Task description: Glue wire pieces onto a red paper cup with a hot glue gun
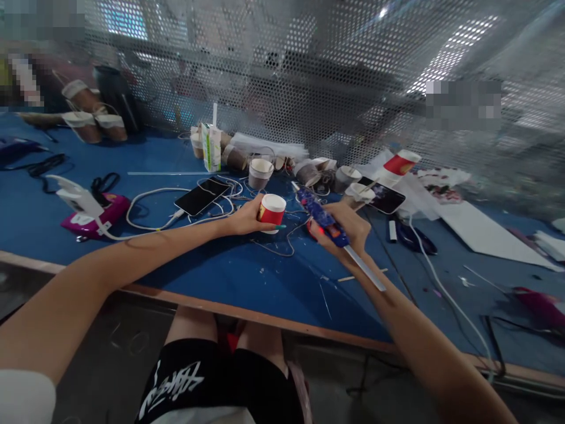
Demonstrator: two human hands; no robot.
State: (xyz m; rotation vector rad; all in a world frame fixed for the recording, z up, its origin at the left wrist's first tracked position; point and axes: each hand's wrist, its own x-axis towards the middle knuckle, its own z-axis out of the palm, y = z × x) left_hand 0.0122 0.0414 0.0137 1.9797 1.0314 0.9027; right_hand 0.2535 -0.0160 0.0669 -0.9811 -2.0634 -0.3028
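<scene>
Left grip (pixel 247 219): closed round red-and-white paper cup (pixel 272 205), over blue counter (pixel 220 265). Right grip (pixel 351 227): wrapped about blue hot-glue gun (pixel 318 211), right of the cup. Smartphone (pixel 200 197), white cable (pixel 173 220) attached: left of the cup.

Red/wht/yel. cup (pixel 272 211), dk-blue glue gun (pixel 314 205) w/ whitish stick (pixel 365 268), blue tabletop (pixel 220 265), 2 blk-screened phones (pixel 202 197).

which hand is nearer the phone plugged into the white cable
Left. The left hand, holding the red cup, is just right of the phone; the right hand, gripping the glue gun, is farther right.
</scene>
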